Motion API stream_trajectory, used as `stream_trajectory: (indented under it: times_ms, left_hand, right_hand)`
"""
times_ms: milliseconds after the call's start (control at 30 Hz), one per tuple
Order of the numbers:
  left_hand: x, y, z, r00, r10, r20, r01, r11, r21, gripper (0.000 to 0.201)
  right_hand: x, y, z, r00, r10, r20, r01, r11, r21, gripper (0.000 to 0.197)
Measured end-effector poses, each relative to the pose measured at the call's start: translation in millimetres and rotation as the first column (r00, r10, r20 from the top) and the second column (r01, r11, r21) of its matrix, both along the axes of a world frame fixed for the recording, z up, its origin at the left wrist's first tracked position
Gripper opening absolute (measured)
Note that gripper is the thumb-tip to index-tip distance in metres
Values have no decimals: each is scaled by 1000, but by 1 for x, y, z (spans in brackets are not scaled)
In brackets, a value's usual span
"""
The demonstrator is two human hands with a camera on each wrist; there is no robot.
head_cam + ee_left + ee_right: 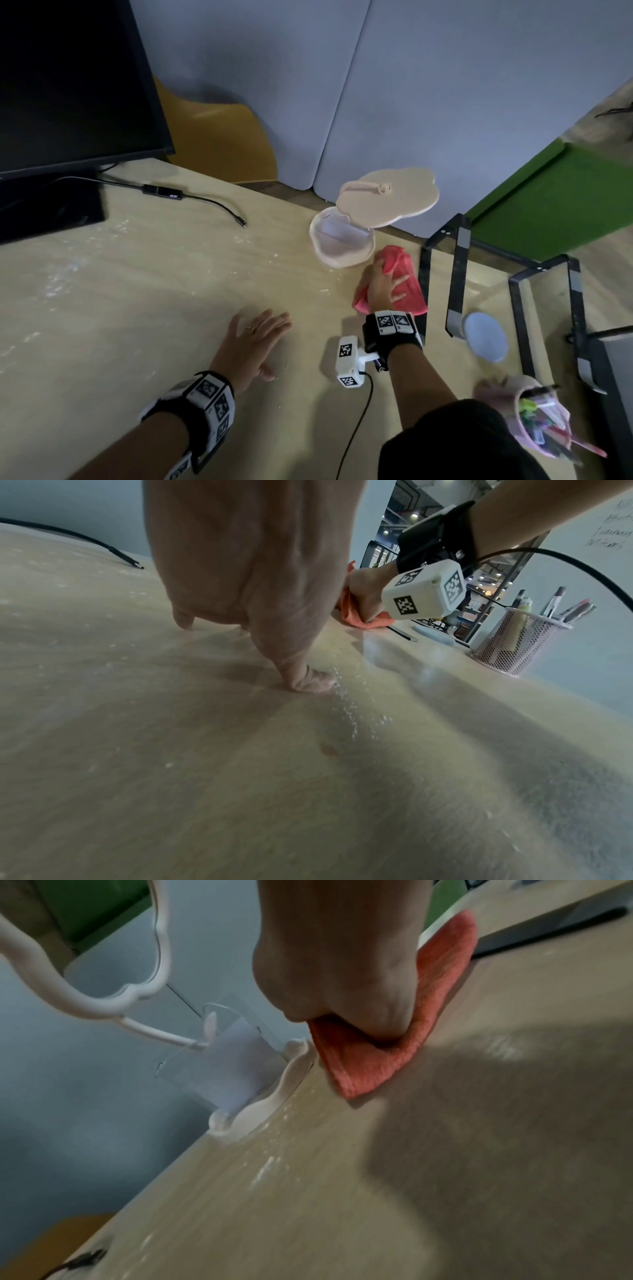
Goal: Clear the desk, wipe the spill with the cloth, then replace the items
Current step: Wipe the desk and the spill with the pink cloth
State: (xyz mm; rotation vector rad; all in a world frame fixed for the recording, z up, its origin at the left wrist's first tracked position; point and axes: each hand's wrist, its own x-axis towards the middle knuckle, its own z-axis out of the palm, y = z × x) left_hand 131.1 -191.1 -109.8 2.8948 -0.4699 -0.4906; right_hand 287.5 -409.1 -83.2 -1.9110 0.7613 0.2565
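Observation:
My right hand (pixel 385 284) presses spread fingers on a red cloth (pixel 414 301) at the back right of the wooden desk (pixel 164 308). The right wrist view shows the heel of that hand (pixel 342 974) bearing down on the cloth (pixel 359 1069). Flat on the desk nearer me lies my left hand (pixel 253 339), fingers straight and holding nothing. From the left wrist view the thumb (pixel 308 680) touches the wood beside white spill specks (pixel 349 712). More specks (pixel 65 277) streak the desk's left side and lie near the cloth (pixel 267 1167).
A beige stand mirror (pixel 342 246) sits just left of the cloth. Black metal frames (pixel 457 274) and a pale blue round coaster (pixel 484 337) are to the right, with a pink mesh pen holder (pixel 541 425) near me. A black monitor (pixel 68 85) and loose cable (pixel 164 193) occupy the back left.

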Motion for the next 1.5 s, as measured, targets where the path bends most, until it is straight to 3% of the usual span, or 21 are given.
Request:
stream_trajectory:
  times_ms: [267,567,667,767,867,1000,1067,1133,1200,1233,1300,1400,1500]
  left_hand:
    - [-2,1,3,1000,11,-29,-10,1000,24,122]
    - [0,-7,20,998,45,-47,-43,999,34,97]
    - [0,-4,18,998,15,-61,-10,996,86,108]
    - [-3,-1,7,999,28,-38,-24,995,98,121]
    - [0,-8,8,999,9,-40,-5,995,96,106]
    - [-1,-9,15,995,28,-95,-19,996,90,95]
    - [0,-7,14,994,21,-107,-11,996,94,95]
    - [0,-5,16,993,-12,-115,26,992,124,94]
    - [-1,-4,19,990,-15,-138,27,996,89,92]
    - [-2,-2,19,990,-10,-143,21,997,72,92]
    - [0,8,22,991,30,-134,-25,999,43,90]
    - [7,36,28,990,99,-96,-94,994,50,87]
    - [13,73,30,981,183,-71,-175,978,113,86]
  right_hand:
    - [-21,10,-9,970,222,-100,-239,947,-214,57]
    - [-56,48,0,951,303,-54,-306,913,-268,63]
    - [-65,63,0,935,349,-56,-349,888,-299,62]
    - [-74,80,1,897,435,-79,-435,836,-334,59]
    - [-80,95,-4,870,490,-52,-476,808,-346,57]
    - [-88,91,-14,756,655,5,-608,705,-364,52]
    - [-94,85,-6,799,592,102,-560,796,-230,46]
    - [-95,76,4,911,349,220,-396,889,229,34]
    - [-96,62,11,933,114,342,-304,759,576,28]
    - [-96,53,18,927,67,369,-302,715,630,41]
    - [-94,32,30,938,5,348,-250,706,663,55]
    - [-83,-9,34,943,-187,275,-29,778,628,52]
    - [-72,-30,29,908,-291,301,164,909,384,47]
